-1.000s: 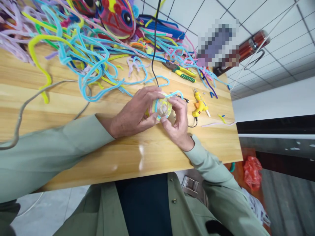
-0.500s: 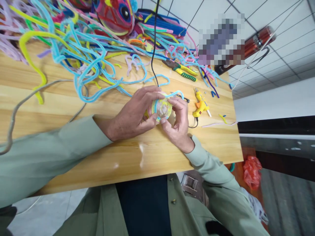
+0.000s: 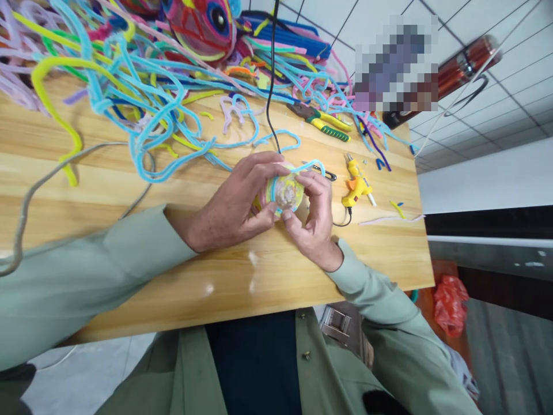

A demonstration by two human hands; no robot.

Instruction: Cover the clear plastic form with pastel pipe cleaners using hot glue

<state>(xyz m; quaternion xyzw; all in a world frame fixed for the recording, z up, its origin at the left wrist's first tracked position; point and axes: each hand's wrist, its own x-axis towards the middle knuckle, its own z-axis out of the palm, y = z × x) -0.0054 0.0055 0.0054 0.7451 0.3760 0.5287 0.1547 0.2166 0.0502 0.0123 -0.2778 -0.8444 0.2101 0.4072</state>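
Observation:
Both hands hold a small round yellow and pale disc [image 3: 286,193] wrapped in fuzzy pipe cleaner, just above the wooden table [image 3: 242,276]. My left hand [image 3: 235,202] curls round its left side, thumb below and fingers over the top. My right hand [image 3: 311,216] pinches its right edge. A light blue pipe cleaner [image 3: 307,168] runs from the disc's rim up and over my right fingers.
A big tangle of coloured pipe cleaners [image 3: 142,86] covers the far half of the table, with a red fish-like figure [image 3: 201,26] behind it. A yellow glue gun [image 3: 356,184] and yellow-handled pliers [image 3: 326,122] lie right of my hands. A black cord [image 3: 271,75] hangs down.
The hands stay closed on the disc with only slight finger shifts. The view has drifted a little, so everything sits slightly to the right.

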